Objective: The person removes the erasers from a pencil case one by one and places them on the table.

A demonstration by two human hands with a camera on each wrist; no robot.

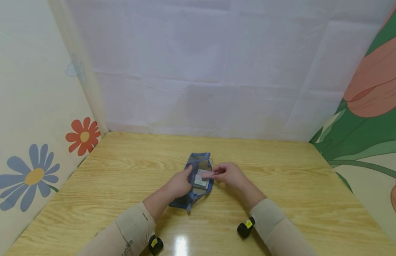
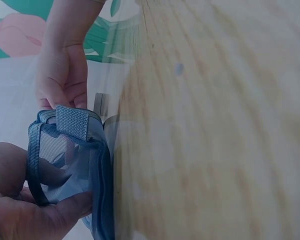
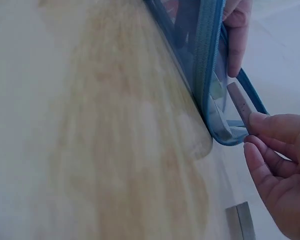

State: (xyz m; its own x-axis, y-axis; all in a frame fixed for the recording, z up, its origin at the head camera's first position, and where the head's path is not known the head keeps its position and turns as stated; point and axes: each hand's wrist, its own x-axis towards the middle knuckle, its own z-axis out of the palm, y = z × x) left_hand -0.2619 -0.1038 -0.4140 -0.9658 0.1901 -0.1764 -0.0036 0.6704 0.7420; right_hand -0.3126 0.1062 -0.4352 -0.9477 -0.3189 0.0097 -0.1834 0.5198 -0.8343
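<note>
A blue-edged mesh zip pouch (image 1: pixel 180 202) (image 2: pixel 72 125) (image 3: pixel 208 60) stands open on the table. My left hand (image 1: pixel 179 183) (image 2: pixel 35 215) grips its left side, with the thumb along the upper rim in the head view. At the pouch's mouth, my right hand (image 1: pixel 231 175) (image 3: pixel 285 165) pinches a small flat pinkish bar (image 1: pixel 207 174) (image 3: pixel 240 104) between thumb and fingers. Several pale, box-like small things (image 1: pixel 200 184) lie inside the pouch; their kind is too small to tell. Part of the contents is hidden by the bar and the mesh.
The wood-grain table (image 1: pixel 121 170) runs back to a white sheet (image 1: pixel 198 71). Flower-printed cloths hang on both sides. A small grey block (image 3: pixel 241 222) shows low in the right wrist view. Black straps with yellow labels sit at both cuffs.
</note>
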